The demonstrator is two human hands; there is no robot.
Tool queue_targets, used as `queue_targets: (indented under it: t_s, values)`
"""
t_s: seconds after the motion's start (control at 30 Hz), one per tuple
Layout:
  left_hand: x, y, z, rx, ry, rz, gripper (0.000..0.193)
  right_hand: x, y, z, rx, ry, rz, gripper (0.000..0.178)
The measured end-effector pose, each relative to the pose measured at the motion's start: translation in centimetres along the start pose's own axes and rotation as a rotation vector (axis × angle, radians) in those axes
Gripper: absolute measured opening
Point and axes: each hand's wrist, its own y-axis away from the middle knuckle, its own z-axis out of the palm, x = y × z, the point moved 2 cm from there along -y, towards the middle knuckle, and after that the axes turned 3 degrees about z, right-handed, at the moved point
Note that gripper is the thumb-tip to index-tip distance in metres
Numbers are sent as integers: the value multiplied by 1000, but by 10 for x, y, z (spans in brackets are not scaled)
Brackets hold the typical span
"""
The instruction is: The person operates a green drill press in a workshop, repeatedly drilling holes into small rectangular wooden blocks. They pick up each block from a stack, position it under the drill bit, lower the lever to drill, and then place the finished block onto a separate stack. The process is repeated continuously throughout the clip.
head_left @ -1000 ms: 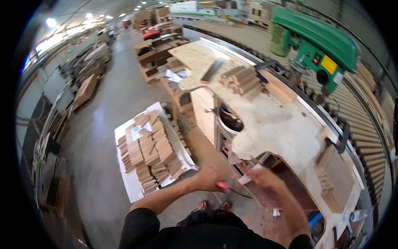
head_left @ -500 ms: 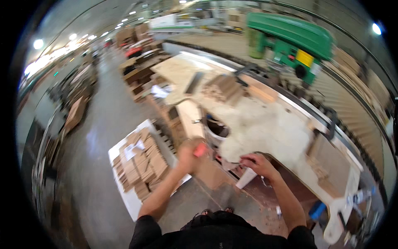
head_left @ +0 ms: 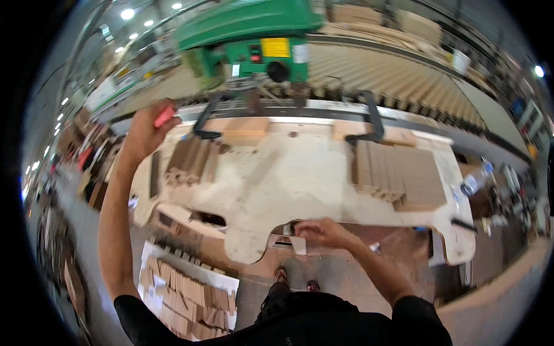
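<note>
Nearest, two sandalled feet [head_left: 281, 274] stand on the floor below the near edge of the workbench [head_left: 294, 179]. To their left, many cut wood pieces [head_left: 190, 297] lie on a white sheet [head_left: 229, 282].

The right hand [head_left: 324, 233] is at a cut-out in the workbench's near edge, fingers bent, just beside a pale tapered piece [head_left: 298, 245]; whether it grips that piece I cannot tell.

Toward the left edge lie a dark bar [head_left: 154, 173] and a stack of wood strips [head_left: 190, 161]. A larger stack of boards [head_left: 398, 176] lies toward the right edge, and a clear plastic bottle [head_left: 476, 180] is beside that edge.

The left hand [head_left: 147, 128] is raised by the far left corner, clenched around a red object [head_left: 165, 117], partly hidden by its fingers.

Along the far edge, a left black clamp [head_left: 205, 121] and a right black clamp [head_left: 375, 118] stand by wooden blocks [head_left: 238, 129]. Beyond them are a green machine [head_left: 248, 29] and a ribbed roller bed [head_left: 398, 81].
</note>
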Motion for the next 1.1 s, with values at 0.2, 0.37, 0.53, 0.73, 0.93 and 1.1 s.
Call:
queue_targets:
  t_s: [0.2, 0.37, 0.53, 0.73, 0.93, 1.1]
  values:
    - [74, -96, 162, -349, -229, 287, 21, -15, -33, -101, 753, 987, 21, 33]
    - [81, -162, 262, -619, -481, 444, 13, 10, -47, -179, 837, 1253, 406, 51]
    - [-14, -157, 309, -720, -568, 265, 24, 25, -57, -179, 733, 1067, 583, 66]
    - [-60, -135, 262, -677, -561, 149, 24, 40, -50, -179, 806, 1118, 521, 62]
    - [-101, -103, 252, -713, -556, 374, 24, 37, -48, -181, 812, 1157, 481, 58]
    - [-212, -106, 187, -291, -388, 164, 30, 30, -49, -181, 779, 1112, 448, 58]
